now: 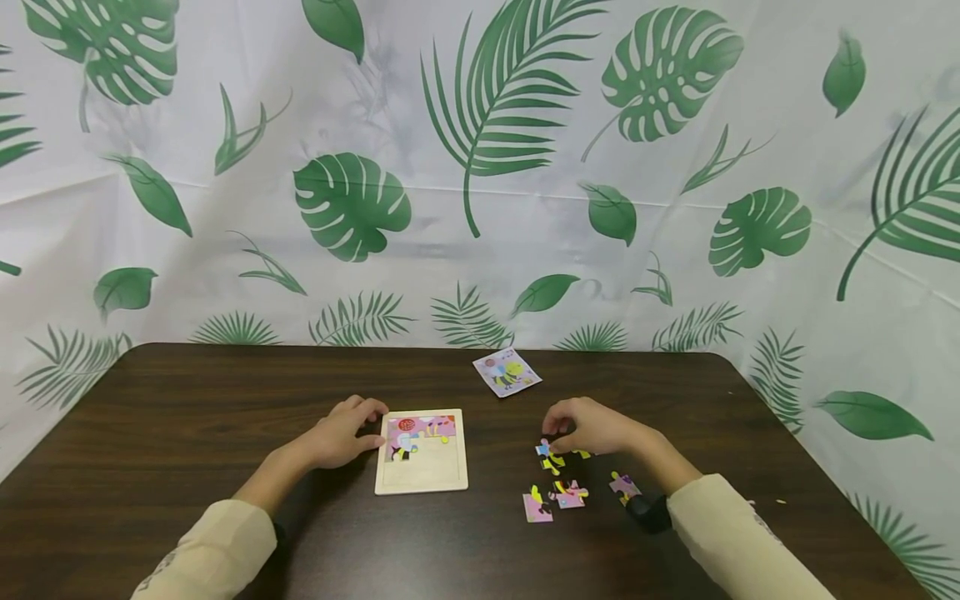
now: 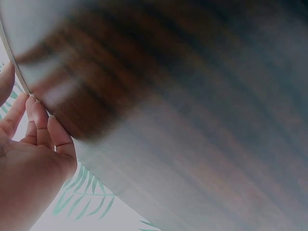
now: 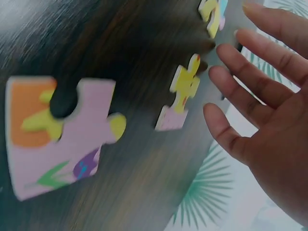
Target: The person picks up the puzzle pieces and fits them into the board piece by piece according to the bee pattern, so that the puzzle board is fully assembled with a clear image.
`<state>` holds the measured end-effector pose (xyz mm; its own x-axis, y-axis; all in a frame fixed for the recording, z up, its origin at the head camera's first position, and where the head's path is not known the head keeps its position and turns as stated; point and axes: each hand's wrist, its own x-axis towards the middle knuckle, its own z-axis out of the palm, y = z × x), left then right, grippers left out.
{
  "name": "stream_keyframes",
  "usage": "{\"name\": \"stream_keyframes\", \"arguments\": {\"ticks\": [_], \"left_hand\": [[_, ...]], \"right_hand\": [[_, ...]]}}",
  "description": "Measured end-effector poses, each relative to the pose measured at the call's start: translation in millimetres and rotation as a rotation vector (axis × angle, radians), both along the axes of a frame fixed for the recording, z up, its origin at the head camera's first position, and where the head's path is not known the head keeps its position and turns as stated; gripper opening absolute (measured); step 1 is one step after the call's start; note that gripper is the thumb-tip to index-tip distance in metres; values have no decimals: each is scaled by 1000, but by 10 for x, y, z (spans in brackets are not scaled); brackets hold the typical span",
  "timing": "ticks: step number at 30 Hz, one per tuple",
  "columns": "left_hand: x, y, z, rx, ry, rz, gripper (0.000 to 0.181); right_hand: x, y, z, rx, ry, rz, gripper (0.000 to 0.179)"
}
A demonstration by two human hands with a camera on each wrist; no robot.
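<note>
My left hand [image 1: 347,433] holds the left edge of a pale wooden puzzle tray [image 1: 423,479], thumb and fingertips at its upper left corner. Several pieces with a pink bee picture fill the tray's top and left parts; bare wood shows below. In the left wrist view, the fingers [image 2: 42,127] bend against the tray's thin edge [image 2: 20,77]. Over the loose pieces hovers my right hand [image 1: 596,427], its fingertips close to a blue-and-yellow puzzle piece [image 1: 552,461]. The right wrist view has its fingers [image 3: 262,79] spread and relaxed, beside a yellow-and-pink piece [image 3: 180,96].
Nearer me on the dark wooden table [image 1: 330,542] lie a pink-and-yellow piece [image 1: 537,507], a pink-and-red piece [image 1: 570,495] and a piece with a purple flower [image 1: 622,487]. A bee picture card [image 1: 508,372] lies toward the back edge, before a leaf-print cloth [image 1: 450,275].
</note>
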<state>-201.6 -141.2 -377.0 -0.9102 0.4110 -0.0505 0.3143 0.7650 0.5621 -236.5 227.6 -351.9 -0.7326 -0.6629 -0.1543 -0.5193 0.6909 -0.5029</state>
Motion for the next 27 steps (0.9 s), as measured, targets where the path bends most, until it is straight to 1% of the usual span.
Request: {"name": "stream_keyframes", "arguments": {"ticks": [5,13,19,27], "left_hand": [[4,-10,1,10,2,-6,31],[2,-13,-8,11,7,-9,32],[2,-11,-4,6,7,-9,32],[10,-8,2,6,0,-7,32]], "right_hand": [[24,66,-2,-2,-26,-3,17],[66,106,-57,7,-34,-14,19],[89,157,-113,-5,4,-2,21],[133,194,-176,-18,37,-19,24]]}}
